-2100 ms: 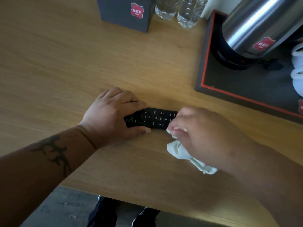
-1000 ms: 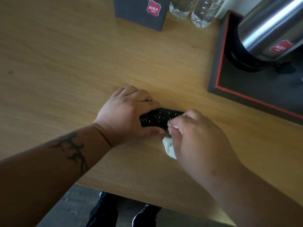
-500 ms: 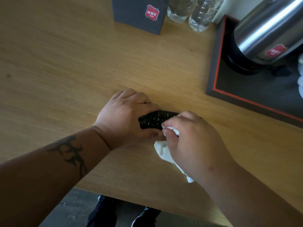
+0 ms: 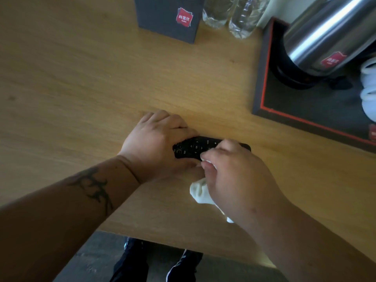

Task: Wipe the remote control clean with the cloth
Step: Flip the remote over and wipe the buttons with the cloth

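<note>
A black remote control [image 4: 195, 147] lies flat on the wooden table [image 4: 81, 78], buttons up. My left hand [image 4: 154, 145] clamps its left end between thumb and fingers. My right hand [image 4: 238, 176] covers the remote's right part and is closed on a white cloth [image 4: 200, 193], pressing a bit of it against the buttons. Most of the cloth hangs out below my palm onto the table. The right end of the remote [image 4: 247, 147] peeks out past my knuckles.
A dark tray [image 4: 305, 110] with a red line holds a steel kettle [image 4: 325, 35] and white cups [image 4: 368, 88] at the right. A dark box [image 4: 166, 19] with a red label and two water bottles [image 4: 230, 13] stand at the back. The table's near edge [image 4: 162, 243] runs just below my hands.
My right hand with the cloth has slid leftward along the remote over the last two seconds, covering more of its buttons. My left hand keeps its hold on the left end.
</note>
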